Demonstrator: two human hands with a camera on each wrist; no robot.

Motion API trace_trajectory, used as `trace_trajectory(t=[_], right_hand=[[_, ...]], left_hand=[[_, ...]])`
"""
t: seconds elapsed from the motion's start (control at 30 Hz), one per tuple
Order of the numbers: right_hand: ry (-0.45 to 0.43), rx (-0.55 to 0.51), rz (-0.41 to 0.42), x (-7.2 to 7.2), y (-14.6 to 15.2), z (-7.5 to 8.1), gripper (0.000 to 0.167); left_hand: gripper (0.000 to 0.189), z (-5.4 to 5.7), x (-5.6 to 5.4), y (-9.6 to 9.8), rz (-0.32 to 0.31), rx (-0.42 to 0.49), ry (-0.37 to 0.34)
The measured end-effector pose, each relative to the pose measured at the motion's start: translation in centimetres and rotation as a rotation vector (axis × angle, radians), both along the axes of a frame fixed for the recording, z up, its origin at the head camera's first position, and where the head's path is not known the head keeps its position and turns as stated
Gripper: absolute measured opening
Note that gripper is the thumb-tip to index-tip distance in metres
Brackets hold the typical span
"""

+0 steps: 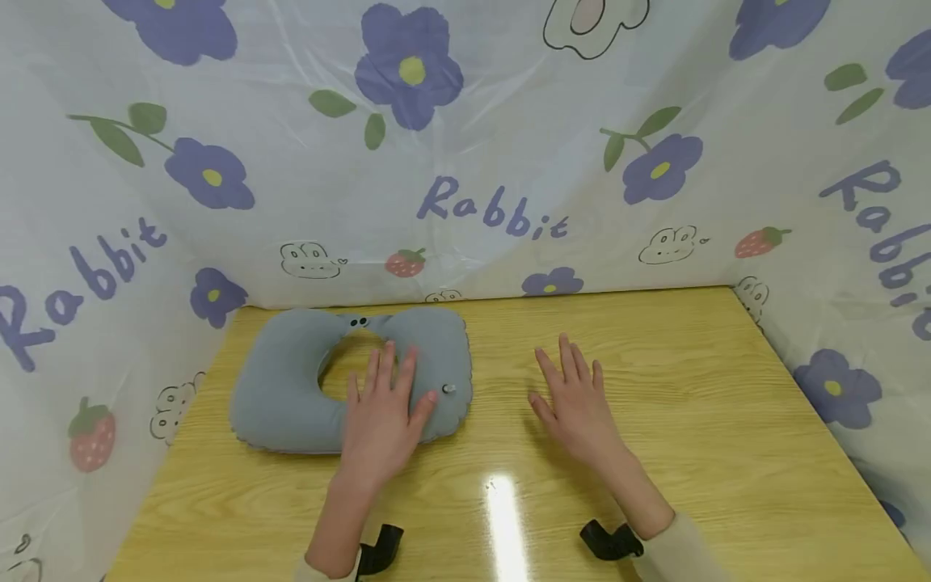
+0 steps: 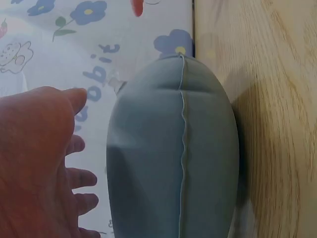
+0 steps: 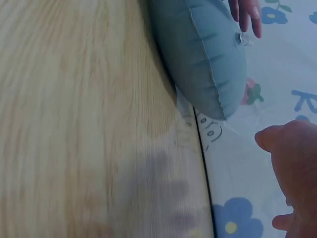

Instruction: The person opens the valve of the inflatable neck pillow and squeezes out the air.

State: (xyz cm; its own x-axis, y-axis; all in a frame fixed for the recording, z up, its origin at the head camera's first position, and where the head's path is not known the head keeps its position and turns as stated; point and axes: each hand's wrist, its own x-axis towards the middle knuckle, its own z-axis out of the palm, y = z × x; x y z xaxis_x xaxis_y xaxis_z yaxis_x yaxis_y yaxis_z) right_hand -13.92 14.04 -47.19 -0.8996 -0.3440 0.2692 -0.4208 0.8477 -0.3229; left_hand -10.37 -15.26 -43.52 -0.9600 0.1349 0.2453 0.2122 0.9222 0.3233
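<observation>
A grey-blue inflatable neck pillow (image 1: 284,388) lies flat on the left half of the wooden table, plump with air. Two black snaps (image 1: 359,322) join its ends at the back, and a clear valve (image 1: 448,389) stands up on its right lobe. Over the pillow's front right part my left hand (image 1: 381,424) hovers with fingers spread; the left wrist view shows a gap between this hand (image 2: 37,158) and the seamed side of the pillow (image 2: 168,148). To the right of the pillow, my right hand (image 1: 582,412) is held above the table, fingers spread, holding nothing.
The wooden table (image 1: 676,388) meets a white cloth (image 1: 494,145) printed with flowers, strawberries and rabbits at its back and sides. Black wrist mounts (image 1: 611,540) sit at both cuffs. A bright light reflection (image 1: 505,525) crosses the table's front.
</observation>
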Motion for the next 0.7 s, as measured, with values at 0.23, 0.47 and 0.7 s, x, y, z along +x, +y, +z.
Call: trace_trajectory(t=[0.23, 0.47, 0.7], right_hand=[[-0.009, -0.053, 0.048, -0.9, -3.2, 0.2, 0.067], [-0.080, -0.261, 0.079, -2.0, -5.5, 0.1, 0.070], [-0.182, -0.367, 0.084, -3.1, -7.2, -0.4, 0.065]], left_hand=[[0.068, 0.5, 0.0, -2.1, 0.029, 0.039, -0.044], [0.070, 1.7, 0.2, -5.6, 0.136, 0.017, -0.047], [0.071, 1.3, 0.3, -8.0, 0.211, 0.029, -0.026]])
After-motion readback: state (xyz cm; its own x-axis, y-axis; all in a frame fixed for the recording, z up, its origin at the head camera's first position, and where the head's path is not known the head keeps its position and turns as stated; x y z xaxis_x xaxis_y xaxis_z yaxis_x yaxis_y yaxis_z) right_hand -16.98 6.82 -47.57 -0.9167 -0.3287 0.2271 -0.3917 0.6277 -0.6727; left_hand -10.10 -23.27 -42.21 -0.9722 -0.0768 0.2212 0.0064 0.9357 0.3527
